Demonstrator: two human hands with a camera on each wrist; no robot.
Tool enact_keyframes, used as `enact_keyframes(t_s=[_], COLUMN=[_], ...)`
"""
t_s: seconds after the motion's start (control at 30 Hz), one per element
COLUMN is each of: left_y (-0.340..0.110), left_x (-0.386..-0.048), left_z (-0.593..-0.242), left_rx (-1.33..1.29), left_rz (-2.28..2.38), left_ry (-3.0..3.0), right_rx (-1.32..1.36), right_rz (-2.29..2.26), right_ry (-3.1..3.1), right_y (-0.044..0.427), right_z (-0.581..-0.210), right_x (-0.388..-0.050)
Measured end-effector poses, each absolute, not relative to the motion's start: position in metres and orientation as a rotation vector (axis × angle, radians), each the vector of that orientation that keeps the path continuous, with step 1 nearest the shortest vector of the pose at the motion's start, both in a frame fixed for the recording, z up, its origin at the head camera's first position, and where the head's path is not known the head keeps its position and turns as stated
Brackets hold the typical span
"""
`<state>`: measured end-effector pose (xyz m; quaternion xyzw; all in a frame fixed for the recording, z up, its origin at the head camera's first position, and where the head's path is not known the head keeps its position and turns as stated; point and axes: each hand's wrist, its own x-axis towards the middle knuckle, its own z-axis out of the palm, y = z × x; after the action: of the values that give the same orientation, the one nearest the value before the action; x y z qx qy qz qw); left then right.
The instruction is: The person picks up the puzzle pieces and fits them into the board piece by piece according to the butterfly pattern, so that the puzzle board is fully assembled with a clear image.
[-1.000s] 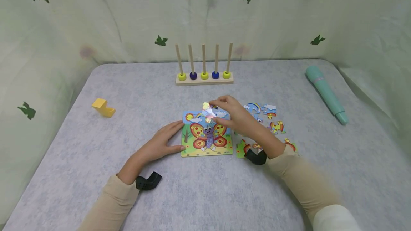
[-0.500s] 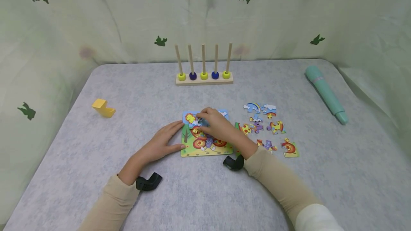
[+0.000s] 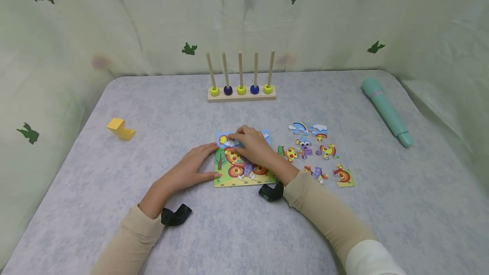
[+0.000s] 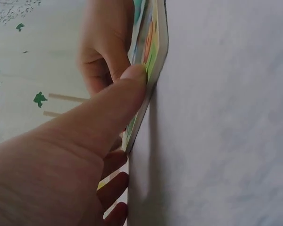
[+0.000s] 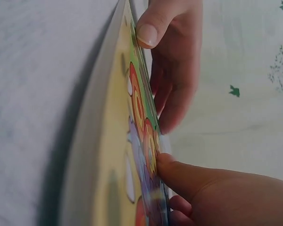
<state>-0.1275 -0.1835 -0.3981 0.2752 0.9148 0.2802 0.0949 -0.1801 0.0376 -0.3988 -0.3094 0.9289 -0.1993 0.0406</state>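
A square puzzle board (image 3: 225,179) with a printed butterfly lies mid-table. My left hand (image 3: 195,166) rests along its left side, fingers by the upper corner and thumb (image 4: 132,73) touching the lower edge. Over the upper part of the board, my right hand (image 3: 257,144) pinches a puzzle piece between thumb and fingers, pressed down on the picture; the hand hides most of that piece. In the right wrist view the right thumb (image 5: 179,172) touches the board's printed face. Loose puzzle pieces lie to the right, among them a rainbow piece (image 3: 299,128) and a purple piece (image 3: 304,148).
Behind the board stands a wooden peg rack (image 3: 241,97) with yellow and blue beads on upright pegs. A yellow block (image 3: 120,129) lies at the left, and a mint-green microphone-shaped object (image 3: 387,111) at the right. A pale curtain (image 3: 153,20) hangs behind the table.
My right hand has moved left and down with a shiny puzzle piece, from above the board's upper right onto its upper left part. The left hand has stayed at the board's left side.
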Motion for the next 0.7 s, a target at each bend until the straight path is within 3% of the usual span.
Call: enact_keyframes(t_s=[0.4,0.7], left_y=[-0.185,-0.185], left_x=[-0.135,-0.135], left_z=[-0.395,-0.399], left_rx=[0.878,0.879], left_rz=[0.736,0.755], left_ry=[2.701,2.704], right_rx=[-0.886,-0.877], right_rz=[-0.604,-1.011], right_ry=[2.781,2.611], right_y=[0.036,0.062], right_z=[-0.394,-0.356], right_x=[-0.18,-0.171])
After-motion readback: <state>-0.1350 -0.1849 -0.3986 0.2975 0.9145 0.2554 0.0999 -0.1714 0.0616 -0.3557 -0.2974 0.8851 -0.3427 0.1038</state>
